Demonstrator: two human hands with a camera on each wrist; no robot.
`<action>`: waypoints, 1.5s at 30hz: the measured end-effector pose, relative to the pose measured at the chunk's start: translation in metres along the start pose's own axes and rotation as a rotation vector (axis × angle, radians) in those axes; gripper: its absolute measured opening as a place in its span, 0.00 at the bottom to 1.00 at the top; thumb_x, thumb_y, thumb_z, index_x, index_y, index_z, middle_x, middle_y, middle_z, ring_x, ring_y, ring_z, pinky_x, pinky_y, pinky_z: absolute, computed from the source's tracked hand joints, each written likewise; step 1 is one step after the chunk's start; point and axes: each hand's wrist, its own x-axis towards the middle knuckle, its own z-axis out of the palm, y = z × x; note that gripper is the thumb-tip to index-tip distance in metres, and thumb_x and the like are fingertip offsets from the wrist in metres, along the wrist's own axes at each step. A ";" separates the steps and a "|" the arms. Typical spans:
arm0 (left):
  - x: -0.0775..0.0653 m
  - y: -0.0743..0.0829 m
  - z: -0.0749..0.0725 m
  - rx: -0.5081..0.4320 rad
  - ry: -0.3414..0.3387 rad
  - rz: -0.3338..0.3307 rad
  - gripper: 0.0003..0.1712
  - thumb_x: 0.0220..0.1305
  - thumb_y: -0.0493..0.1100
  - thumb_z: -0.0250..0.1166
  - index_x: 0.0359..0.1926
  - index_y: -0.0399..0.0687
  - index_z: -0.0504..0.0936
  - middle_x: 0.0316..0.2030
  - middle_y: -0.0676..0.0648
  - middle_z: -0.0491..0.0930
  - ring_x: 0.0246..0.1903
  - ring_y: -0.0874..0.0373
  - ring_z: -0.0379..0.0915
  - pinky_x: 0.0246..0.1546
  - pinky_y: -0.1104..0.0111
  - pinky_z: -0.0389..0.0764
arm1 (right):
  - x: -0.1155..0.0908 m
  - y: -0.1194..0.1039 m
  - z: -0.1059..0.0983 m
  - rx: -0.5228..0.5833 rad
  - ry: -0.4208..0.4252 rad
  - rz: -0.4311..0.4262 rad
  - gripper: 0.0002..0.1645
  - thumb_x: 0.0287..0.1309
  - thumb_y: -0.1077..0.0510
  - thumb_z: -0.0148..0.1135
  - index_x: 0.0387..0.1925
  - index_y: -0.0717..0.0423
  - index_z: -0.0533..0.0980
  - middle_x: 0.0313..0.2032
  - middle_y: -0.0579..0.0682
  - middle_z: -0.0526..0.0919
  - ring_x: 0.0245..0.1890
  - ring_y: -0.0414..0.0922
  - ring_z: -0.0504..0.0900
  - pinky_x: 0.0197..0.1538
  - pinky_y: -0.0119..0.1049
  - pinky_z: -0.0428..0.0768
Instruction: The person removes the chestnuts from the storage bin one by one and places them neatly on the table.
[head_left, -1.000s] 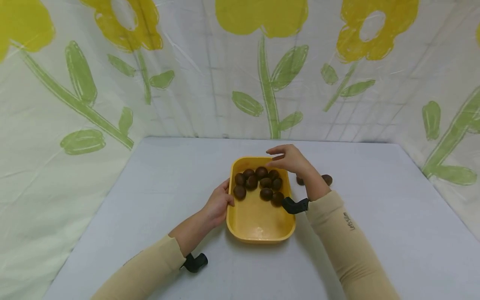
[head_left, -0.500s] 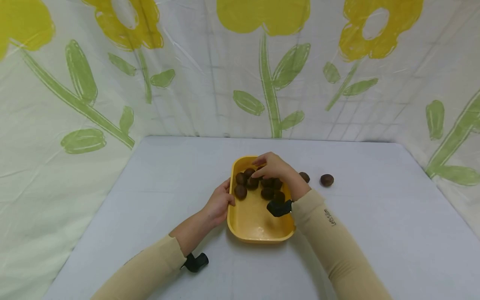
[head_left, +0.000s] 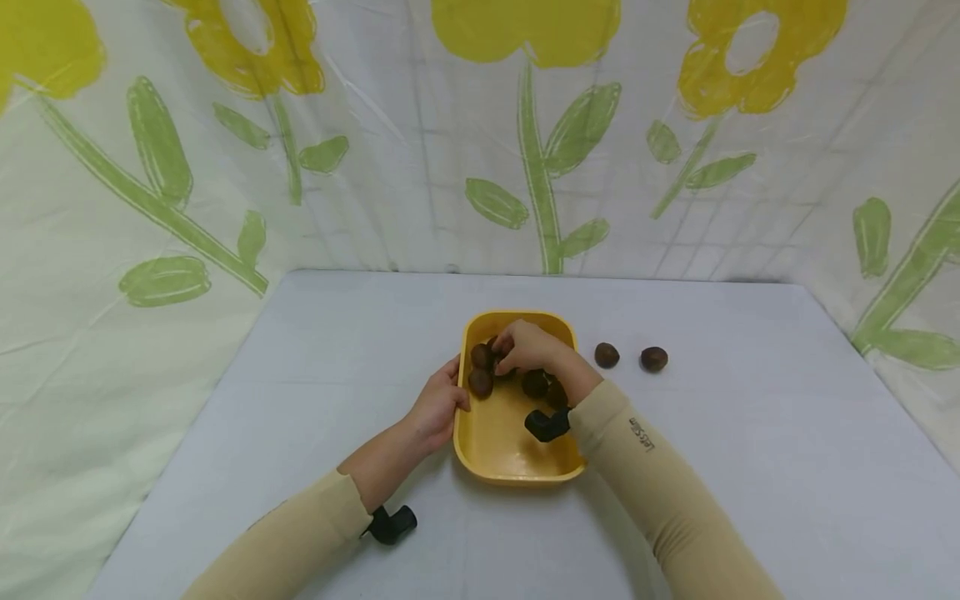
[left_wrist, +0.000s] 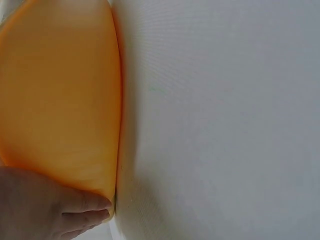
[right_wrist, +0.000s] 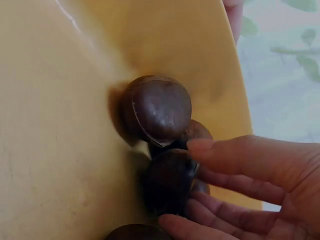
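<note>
A yellow plastic tray (head_left: 517, 454) with several dark brown chestnuts (head_left: 481, 382) in its far half stands on the table. My left hand (head_left: 437, 408) grips its left rim, thumb over the edge; in the left wrist view the fingers (left_wrist: 85, 202) lie along the outer wall. My right hand (head_left: 531, 348) reaches down into the tray among the chestnuts, hiding some of them. The right wrist view shows its thumb and fingers around one chestnut (right_wrist: 167, 182). Another chestnut (right_wrist: 159, 107) lies beside that one, near the tray's wall.
Two loose chestnuts, one nearer the tray (head_left: 607, 355) and one farther right (head_left: 654, 359), lie on the white-covered table (head_left: 360, 333). A white curtain (head_left: 390, 167) painted with yellow flowers hangs behind it.
My right hand has moved left and down from above the tray's far right corner into the chestnuts. The two loose chestnuts on the table are now uncovered. My left hand keeps its hold.
</note>
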 end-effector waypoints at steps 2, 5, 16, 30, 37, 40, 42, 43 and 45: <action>0.000 0.001 0.000 0.009 0.005 -0.003 0.49 0.44 0.18 0.37 0.72 0.39 0.42 0.71 0.40 0.49 0.70 0.46 0.49 0.69 0.55 0.53 | 0.000 -0.001 0.001 -0.021 -0.005 0.002 0.20 0.47 0.64 0.66 0.45 0.65 0.77 0.40 0.58 0.82 0.35 0.46 0.79 0.36 0.37 0.82; 0.000 0.000 -0.001 0.023 0.014 -0.011 0.49 0.44 0.18 0.37 0.72 0.39 0.42 0.71 0.41 0.49 0.70 0.47 0.48 0.69 0.56 0.52 | 0.000 -0.001 0.002 -0.062 -0.018 -0.003 0.17 0.45 0.65 0.67 0.41 0.64 0.77 0.37 0.56 0.82 0.31 0.44 0.78 0.34 0.33 0.80; 0.002 -0.001 -0.001 0.051 0.038 -0.021 0.49 0.45 0.19 0.37 0.72 0.40 0.43 0.72 0.43 0.48 0.71 0.48 0.46 0.69 0.57 0.52 | 0.004 0.002 0.005 -0.243 -0.034 -0.076 0.17 0.40 0.63 0.71 0.35 0.58 0.76 0.31 0.51 0.80 0.31 0.44 0.73 0.36 0.31 0.73; 0.003 -0.002 -0.001 0.048 0.046 -0.025 0.49 0.45 0.18 0.38 0.72 0.41 0.43 0.72 0.43 0.47 0.71 0.48 0.46 0.69 0.57 0.52 | -0.004 0.011 -0.005 -0.133 0.001 -0.163 0.22 0.41 0.60 0.70 0.43 0.58 0.79 0.38 0.51 0.83 0.34 0.43 0.77 0.39 0.32 0.77; 0.001 -0.001 0.000 0.042 0.055 -0.016 0.50 0.43 0.18 0.38 0.72 0.40 0.43 0.72 0.41 0.48 0.70 0.48 0.47 0.68 0.57 0.54 | -0.015 0.019 -0.018 -0.055 0.094 -0.151 0.23 0.47 0.58 0.67 0.48 0.57 0.78 0.44 0.52 0.82 0.43 0.47 0.79 0.48 0.40 0.78; 0.000 -0.001 0.000 0.043 0.060 -0.010 0.50 0.42 0.18 0.39 0.72 0.39 0.43 0.72 0.41 0.48 0.70 0.48 0.47 0.69 0.57 0.53 | -0.020 0.021 -0.024 -0.014 0.129 -0.144 0.25 0.48 0.58 0.67 0.51 0.58 0.77 0.48 0.54 0.80 0.49 0.52 0.77 0.52 0.44 0.76; 0.000 -0.001 0.000 0.042 0.059 -0.010 0.51 0.42 0.18 0.39 0.72 0.39 0.43 0.72 0.41 0.47 0.70 0.48 0.46 0.69 0.57 0.52 | -0.024 0.023 -0.028 0.016 0.150 -0.145 0.25 0.49 0.59 0.66 0.52 0.60 0.76 0.50 0.56 0.79 0.51 0.54 0.76 0.54 0.46 0.76; 0.000 -0.001 0.001 0.041 0.060 -0.010 0.51 0.42 0.18 0.39 0.72 0.39 0.43 0.72 0.41 0.47 0.70 0.48 0.46 0.69 0.57 0.52 | -0.026 0.024 -0.031 0.030 0.161 -0.150 0.26 0.50 0.59 0.66 0.52 0.61 0.76 0.51 0.57 0.78 0.52 0.55 0.76 0.54 0.46 0.76; 0.000 -0.001 0.000 0.036 0.059 -0.011 0.51 0.41 0.18 0.39 0.72 0.39 0.43 0.72 0.41 0.47 0.70 0.48 0.46 0.69 0.57 0.53 | -0.029 0.026 -0.035 0.054 0.186 -0.156 0.26 0.50 0.59 0.65 0.53 0.61 0.75 0.53 0.57 0.77 0.54 0.55 0.75 0.55 0.47 0.76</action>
